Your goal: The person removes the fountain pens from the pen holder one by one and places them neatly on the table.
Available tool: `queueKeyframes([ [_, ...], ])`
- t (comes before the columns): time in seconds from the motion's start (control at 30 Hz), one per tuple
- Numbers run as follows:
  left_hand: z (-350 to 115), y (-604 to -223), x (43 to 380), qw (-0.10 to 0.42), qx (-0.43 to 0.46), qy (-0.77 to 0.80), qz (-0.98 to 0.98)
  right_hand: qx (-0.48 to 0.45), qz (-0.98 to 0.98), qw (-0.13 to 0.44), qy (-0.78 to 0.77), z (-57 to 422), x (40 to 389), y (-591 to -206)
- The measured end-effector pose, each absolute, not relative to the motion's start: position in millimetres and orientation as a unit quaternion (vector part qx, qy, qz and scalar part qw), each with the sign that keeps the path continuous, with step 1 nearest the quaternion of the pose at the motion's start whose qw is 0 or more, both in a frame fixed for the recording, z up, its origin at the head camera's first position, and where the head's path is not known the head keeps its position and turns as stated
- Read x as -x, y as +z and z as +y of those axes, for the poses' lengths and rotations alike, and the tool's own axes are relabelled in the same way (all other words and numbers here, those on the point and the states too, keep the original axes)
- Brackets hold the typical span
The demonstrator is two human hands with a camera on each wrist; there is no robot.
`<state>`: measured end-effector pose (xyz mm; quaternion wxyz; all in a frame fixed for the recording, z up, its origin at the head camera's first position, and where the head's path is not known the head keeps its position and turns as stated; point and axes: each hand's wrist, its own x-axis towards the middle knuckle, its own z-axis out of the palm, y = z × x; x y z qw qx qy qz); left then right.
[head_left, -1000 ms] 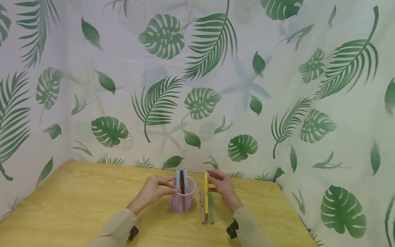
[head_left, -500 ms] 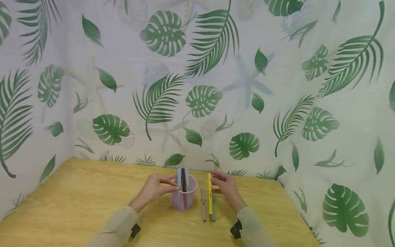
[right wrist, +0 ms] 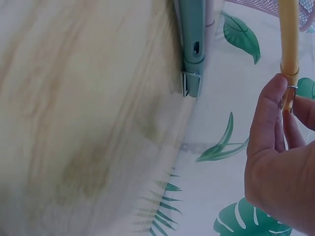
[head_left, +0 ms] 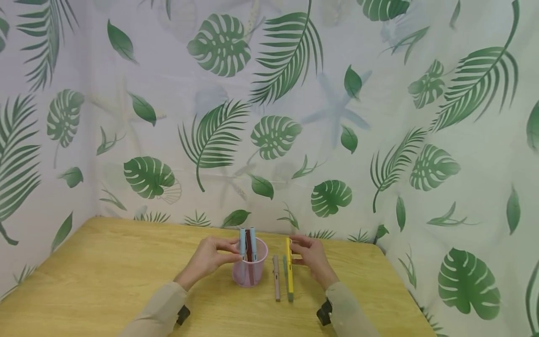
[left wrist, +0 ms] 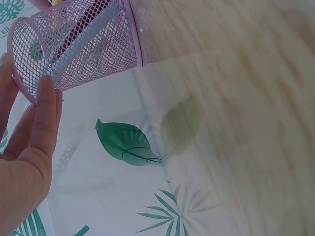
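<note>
A pink mesh pen holder (head_left: 260, 268) stands on the table with two light blue pens (head_left: 253, 243) and a dark red pen (head_left: 248, 245) upright inside. My left hand (head_left: 210, 257) pinches its rim between thumb and fingers; in the left wrist view the fingers (left wrist: 46, 113) touch the mesh wall (left wrist: 98, 64). To the right, my right hand (head_left: 312, 258) holds a yellow pen (head_left: 289, 267) by its upper end, also seen in the right wrist view as a yellow pen (right wrist: 289, 34) at the fingertips. A green pen (right wrist: 192, 39) lies on the table, partly behind the yellow one in the head view.
A greyish-pink pen (head_left: 276, 281) lies on the wood-look table (head_left: 126, 271) between the pen holder and the green pen. Behind the table hangs a white leaf-patterned cloth (head_left: 286, 187), close to its back edge.
My right hand has shifted slightly right with the yellow pen, which now covers part of the green pen. My left hand stays at the pen holder's rim.
</note>
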<state>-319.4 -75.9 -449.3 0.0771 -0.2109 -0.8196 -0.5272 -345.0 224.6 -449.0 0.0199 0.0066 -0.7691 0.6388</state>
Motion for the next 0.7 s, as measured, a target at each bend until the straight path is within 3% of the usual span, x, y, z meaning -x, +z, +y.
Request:
queueKeyframes([
  [0.7, -75.8, -448.3, 318.9, 0.074, 0.214, -0.528, -0.819, 0.03, -0.796, 0.002, 0.604, 238.4, 344.7, -457.8],
])
